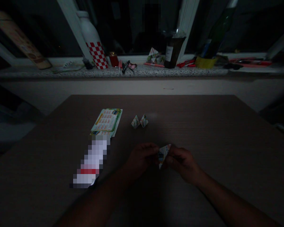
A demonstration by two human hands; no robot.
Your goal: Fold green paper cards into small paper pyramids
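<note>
Between my two hands is a small folded paper piece [164,154], printed and pointed at its top right and bottom. My left hand [143,157] pinches its left side with thumb and fingers. On the other side, my right hand [183,162] grips the right edge, its fingers curled. Farther back on the table stand two similar folded paper pieces [135,122] side by side, with pointed tops. A stack of printed paper sheets [106,120] in green and white lies to their left. The fingertips behind the held paper are partly hidden.
A bright, blurred-out flat object [92,160] lies left of my left forearm on the brown table [215,126]. Behind, the stone windowsill [142,73] bears a red-checked white bottle [97,52], a dark cup [172,52], a green bottle [219,31] and pens. The room is dim.
</note>
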